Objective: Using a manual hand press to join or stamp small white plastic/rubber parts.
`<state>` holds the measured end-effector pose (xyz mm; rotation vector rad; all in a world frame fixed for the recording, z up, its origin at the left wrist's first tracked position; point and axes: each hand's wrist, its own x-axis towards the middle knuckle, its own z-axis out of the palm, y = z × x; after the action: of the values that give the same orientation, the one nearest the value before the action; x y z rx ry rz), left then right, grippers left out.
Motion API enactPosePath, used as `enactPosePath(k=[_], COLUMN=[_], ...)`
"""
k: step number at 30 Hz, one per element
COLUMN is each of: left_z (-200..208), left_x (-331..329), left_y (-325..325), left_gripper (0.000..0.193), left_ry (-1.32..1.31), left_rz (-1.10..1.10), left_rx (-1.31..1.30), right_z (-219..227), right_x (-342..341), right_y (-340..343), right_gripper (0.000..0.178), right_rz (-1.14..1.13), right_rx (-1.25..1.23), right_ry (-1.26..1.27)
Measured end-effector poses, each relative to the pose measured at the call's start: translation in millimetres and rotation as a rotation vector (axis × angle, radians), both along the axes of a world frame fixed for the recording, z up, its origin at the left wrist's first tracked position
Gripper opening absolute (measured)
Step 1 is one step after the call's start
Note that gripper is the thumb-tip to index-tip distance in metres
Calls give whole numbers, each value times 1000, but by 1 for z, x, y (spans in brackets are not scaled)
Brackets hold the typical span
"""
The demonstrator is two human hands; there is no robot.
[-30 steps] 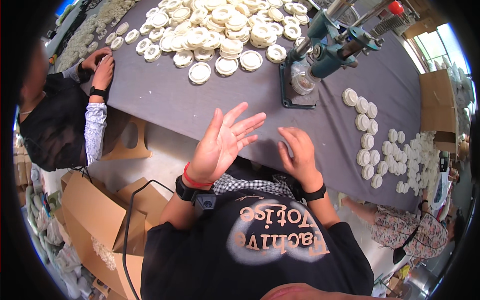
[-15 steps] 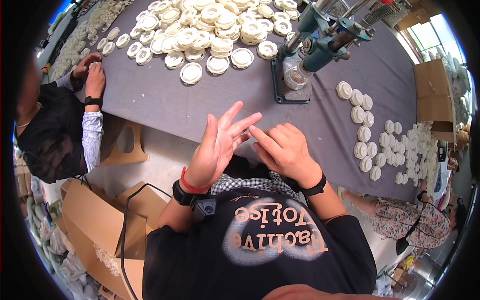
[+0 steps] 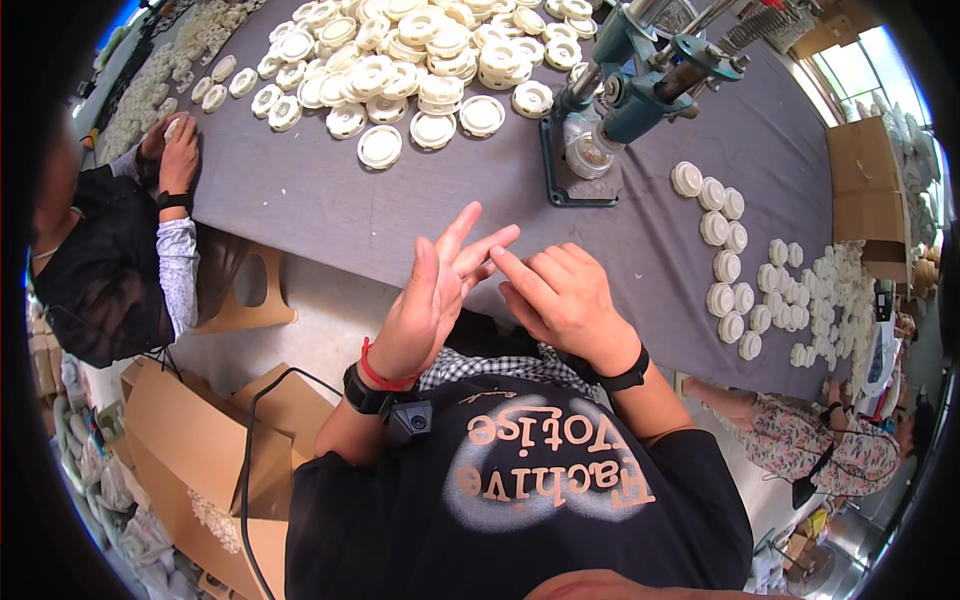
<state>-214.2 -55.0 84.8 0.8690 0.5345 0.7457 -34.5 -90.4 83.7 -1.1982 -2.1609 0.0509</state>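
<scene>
My left hand (image 3: pixel 432 300) is raised in front of my chest, open, palm turned up and fingers spread, with nothing in it. My right hand (image 3: pixel 567 296) is beside it, the index finger stretched to the fingers of the left. Its thumb stands apart from that finger, while the other fingers curl inward; no object shows in it. Both hands are near the front edge of the grey-covered table (image 3: pixel 430 215). Beyond them, a teal hand press (image 3: pixel 640 105) stands on its base with a round part (image 3: pixel 588 158) under its ram.
A large heap of cream round plastic parts (image 3: pixel 400 60) covers the far table. Smaller round parts (image 3: pixel 720 265) lie in rows at right. A co-worker (image 3: pixel 110 230) sits at left, another person (image 3: pixel 810 435) is at right. An open cardboard box (image 3: pixel 190 440) stands at lower left.
My hands have barely moved, keeping the same pose with a slight shift left. The left co-worker's hands have moved a little; the person at right has shifted an arm.
</scene>
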Motion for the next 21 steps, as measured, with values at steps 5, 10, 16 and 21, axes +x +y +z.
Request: enactPosePath(k=[5, 10, 16, 21], left_z=[0, 0, 0, -1], left_x=[0, -1, 0, -1], left_y=[-1, -2, -2, -3], left_gripper=[86, 86, 86, 86], left_ry=[16, 17, 18, -4], left_rz=[-7, -3, -1, -2], left_rx=[10, 11, 9, 10], right_z=[-2, -3, -4, -5], right_x=[-1, -2, -3, -3], right_y=[-1, -3, -4, -4], right_gripper=[46, 45, 44, 45], right_rz=[0, -7, -7, -4], right_rx=[-7, -19, -14, -11], right_ry=[1, -6, 6, 13])
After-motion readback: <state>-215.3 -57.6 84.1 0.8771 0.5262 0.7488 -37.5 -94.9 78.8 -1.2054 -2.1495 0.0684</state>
